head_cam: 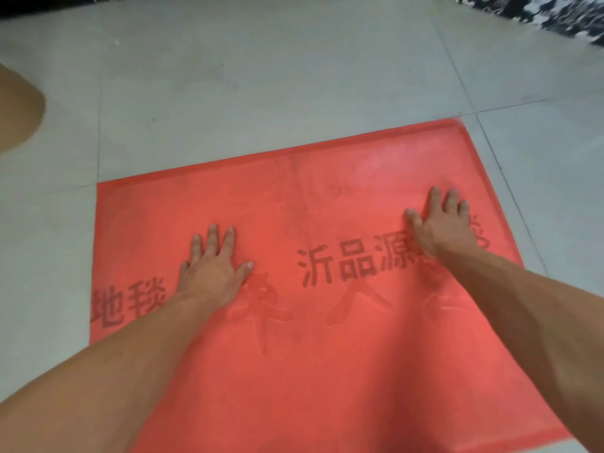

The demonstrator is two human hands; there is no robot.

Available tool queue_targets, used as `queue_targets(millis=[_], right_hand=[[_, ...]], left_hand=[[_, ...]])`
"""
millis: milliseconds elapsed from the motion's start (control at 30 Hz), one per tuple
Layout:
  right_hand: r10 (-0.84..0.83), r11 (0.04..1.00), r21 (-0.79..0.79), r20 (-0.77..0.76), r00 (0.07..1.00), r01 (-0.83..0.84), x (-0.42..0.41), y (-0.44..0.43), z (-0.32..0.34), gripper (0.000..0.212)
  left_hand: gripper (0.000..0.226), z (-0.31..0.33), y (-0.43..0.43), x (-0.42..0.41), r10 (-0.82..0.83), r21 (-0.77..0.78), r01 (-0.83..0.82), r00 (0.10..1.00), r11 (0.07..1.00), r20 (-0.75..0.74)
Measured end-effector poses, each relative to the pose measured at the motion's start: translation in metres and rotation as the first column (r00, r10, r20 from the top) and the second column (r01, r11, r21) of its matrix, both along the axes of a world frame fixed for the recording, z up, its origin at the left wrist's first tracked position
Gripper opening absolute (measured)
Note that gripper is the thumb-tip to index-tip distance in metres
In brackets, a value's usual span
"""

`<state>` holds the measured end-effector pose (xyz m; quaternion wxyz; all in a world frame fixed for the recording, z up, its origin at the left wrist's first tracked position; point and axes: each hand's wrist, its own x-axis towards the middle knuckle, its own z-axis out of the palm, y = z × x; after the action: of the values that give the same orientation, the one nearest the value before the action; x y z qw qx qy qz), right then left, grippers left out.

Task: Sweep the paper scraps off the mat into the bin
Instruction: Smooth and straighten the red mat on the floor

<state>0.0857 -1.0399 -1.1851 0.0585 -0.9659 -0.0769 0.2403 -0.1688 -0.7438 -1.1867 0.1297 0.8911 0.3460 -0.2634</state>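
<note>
A red mat (327,197) with dark printed characters lies flat on a pale tiled floor and fills the lower middle of the head view. My left hand (214,266) rests palm down on the mat's left half, fingers straight and spread. My right hand (441,223) lies palm down on the right half, fingers spread, covering part of the print. Neither hand holds anything. I see no paper scraps on the mat and no bin in view.
Grey floor tiles (261,76) surround the mat on the far, left and right sides. A tan rounded object (16,109) sits at the left edge. Dark patterned fabric (555,14) shows at the top right corner.
</note>
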Motion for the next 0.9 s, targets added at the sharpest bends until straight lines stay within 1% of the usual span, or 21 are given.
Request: queue_targets(millis=[100, 167, 233, 367, 533, 567, 633, 667, 733, 800, 833, 900], right_hand=[[0.018, 0.997, -0.081, -0.013, 1.000, -0.019, 0.002, -0.001, 0.001, 0.073], [0.000, 0.993, -0.115, -0.024, 1.000, -0.003, 0.004, -0.009, 0.006, 0.070], [-0.069, 0.994, -0.091, -0.014, 0.998, 0.067, 0.007, -0.024, 0.007, 0.072], [-0.017, 0.996, -0.090, 0.009, 1.000, 0.018, 0.011, -0.048, 0.001, 0.077], [-0.067, 0.994, -0.087, 0.004, 0.998, 0.067, 0.009, -0.038, 0.006, 0.077], [-0.054, 0.995, -0.082, 0.019, 0.998, 0.055, 0.005, -0.034, 0.009, 0.076], [0.032, 0.998, -0.058, 0.059, 0.998, -0.029, -0.007, -0.021, 0.014, 0.073], [0.095, 0.995, -0.046, 0.075, 0.993, -0.092, -0.016, -0.013, 0.016, 0.072], [0.205, 0.979, -0.015, 0.087, 0.975, -0.205, -0.038, 0.005, 0.018, 0.070], [0.265, 0.964, 0.017, 0.087, 0.960, -0.267, -0.060, 0.021, 0.018, 0.070], [0.286, 0.957, 0.026, 0.089, 0.954, -0.290, -0.070, 0.028, 0.018, 0.069], [0.325, 0.943, 0.039, 0.085, 0.942, -0.329, -0.088, 0.039, 0.018, 0.069]], left_hand=[[0.083, -0.006, 0.004, 0.002, -0.023, -0.008, 0.022, 0.999, 1.000, -0.047], [0.083, -0.008, 0.005, 0.005, -0.032, -0.011, 0.031, 0.997, 0.999, -0.070], [0.082, -0.008, 0.004, 0.006, -0.017, -0.016, 0.015, 0.997, 1.000, -0.078], [0.084, -0.011, 0.004, 0.005, -0.045, 0.006, 0.046, 0.996, 0.999, -0.077], [0.086, -0.017, 0.006, 0.010, -0.029, 0.013, 0.030, 0.992, 0.999, -0.120], [0.086, -0.016, 0.004, 0.012, -0.016, 0.013, 0.018, 0.991, 1.000, -0.134], [0.084, -0.007, -0.002, 0.018, 0.042, 0.003, -0.041, 0.989, 0.999, -0.142], [0.083, -0.001, -0.007, 0.021, 0.066, 0.002, -0.067, 0.990, 0.998, -0.122], [0.079, 0.010, -0.019, 0.024, 0.064, 0.036, -0.064, 0.998, 0.997, 0.002], [0.074, 0.016, -0.038, 0.021, -0.007, 0.054, -0.002, 0.987, 0.999, 0.161], [0.073, 0.018, -0.049, 0.020, -0.038, 0.040, 0.031, 0.976, 0.999, 0.212], [0.073, 0.021, -0.069, 0.015, -0.078, 0.008, 0.079, 0.962, 0.997, 0.261]])
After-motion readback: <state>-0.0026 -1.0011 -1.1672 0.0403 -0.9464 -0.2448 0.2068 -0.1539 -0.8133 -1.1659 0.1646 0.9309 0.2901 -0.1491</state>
